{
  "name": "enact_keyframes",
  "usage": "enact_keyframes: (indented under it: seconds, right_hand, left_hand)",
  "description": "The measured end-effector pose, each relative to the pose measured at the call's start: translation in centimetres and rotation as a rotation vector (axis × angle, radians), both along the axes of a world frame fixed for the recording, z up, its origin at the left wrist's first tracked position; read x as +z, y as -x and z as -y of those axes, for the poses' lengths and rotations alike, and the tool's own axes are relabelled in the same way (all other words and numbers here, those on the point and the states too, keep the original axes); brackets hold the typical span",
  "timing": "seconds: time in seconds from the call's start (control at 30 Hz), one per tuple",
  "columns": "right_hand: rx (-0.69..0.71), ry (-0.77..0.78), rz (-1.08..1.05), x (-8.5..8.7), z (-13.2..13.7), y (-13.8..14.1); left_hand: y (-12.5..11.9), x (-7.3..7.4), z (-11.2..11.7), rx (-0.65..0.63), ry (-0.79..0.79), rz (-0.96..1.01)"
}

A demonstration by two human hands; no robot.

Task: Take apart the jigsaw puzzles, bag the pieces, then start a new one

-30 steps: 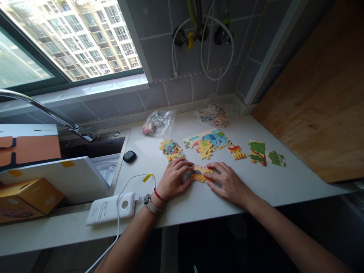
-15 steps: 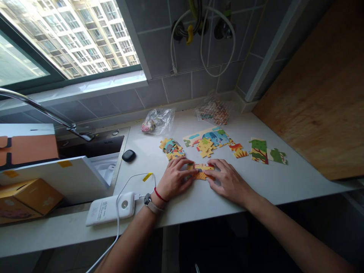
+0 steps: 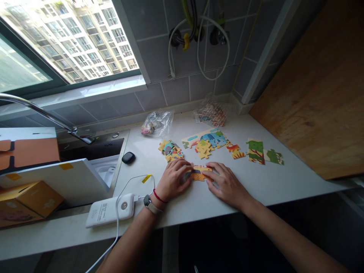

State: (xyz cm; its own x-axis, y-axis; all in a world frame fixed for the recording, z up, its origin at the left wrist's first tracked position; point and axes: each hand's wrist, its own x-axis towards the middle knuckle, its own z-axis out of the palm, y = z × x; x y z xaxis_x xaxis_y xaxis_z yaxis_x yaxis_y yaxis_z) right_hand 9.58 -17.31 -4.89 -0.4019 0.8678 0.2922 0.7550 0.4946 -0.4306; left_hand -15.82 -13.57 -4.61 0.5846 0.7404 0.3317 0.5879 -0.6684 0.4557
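Note:
Between my hands, a small group of joined jigsaw puzzle pieces (image 3: pixel 197 173) in yellow and orange lies flat on the white counter. My left hand (image 3: pixel 174 179) grips the left end with fingers curled, covering part of it. At the right end, the thumb and fingers of my right hand (image 3: pixel 226 184) close on the edge. Just beyond my left hand is another cluster of puzzle pieces (image 3: pixel 171 149). Farther back lies a joined strip with a blue elephant (image 3: pixel 214 139), partly overlapped by a yellow piece (image 3: pixel 204 149).
Orange pieces (image 3: pixel 236 151) and green tree pieces (image 3: pixel 256 151) lie to the right. Two clear plastic bags (image 3: pixel 158 123) rest near the wall. Left are a black case (image 3: pixel 128 157), a white power bank (image 3: pixel 110 211) with cable, boxes (image 3: pixel 28 201) and a sink faucet (image 3: pixel 81 135).
My left fingers have drawn back slightly, showing more of the pieces between my hands. The view has shifted a little; the other puzzle pieces stay in place.

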Motion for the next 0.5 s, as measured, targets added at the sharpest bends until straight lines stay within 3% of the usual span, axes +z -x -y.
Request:
enact_keyframes:
  seconds: [0.1, 0.37, 0.5]
  right_hand:
    - [-0.044, -0.013, -0.012, -0.3, 0.1, -0.1]
    - [-0.099, -0.053, -0.11, -1.2, 0.1, -0.7]
    - [-0.098, -0.058, -0.135, -1.4, 0.3, -0.8]
  left_hand:
    - [0.1, -0.2, 0.0, 0.041, -0.046, 0.025]
    - [0.1, -1.0, -0.4, 0.315, -0.193, 0.073]
    - [0.1, -1.0, -0.5, 0.327, -0.197, 0.051]
